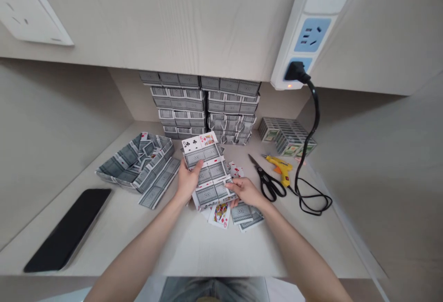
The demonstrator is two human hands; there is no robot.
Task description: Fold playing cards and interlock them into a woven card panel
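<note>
A panel of joined playing cards (208, 170), mostly backs up, is held between my two hands over the middle of the desk. At its far end a six of clubs and a king of diamonds show their faces. My left hand (188, 178) grips its left edge, thumb on top. My right hand (245, 191) pinches its lower right edge. Under and beside the panel lie loose cards, among them a face-up queen (220, 214) and several backs-up cards (242, 213) near my right hand.
A card-built tray (138, 163) and black phone (69, 230) lie left. Scissors (268, 182), a yellow glue gun (281, 168) and its black cable (313, 122) are right. Stacked card blocks (207, 105) stand behind; card boxes (287, 135) sit back right. A power strip (304, 29) hangs above.
</note>
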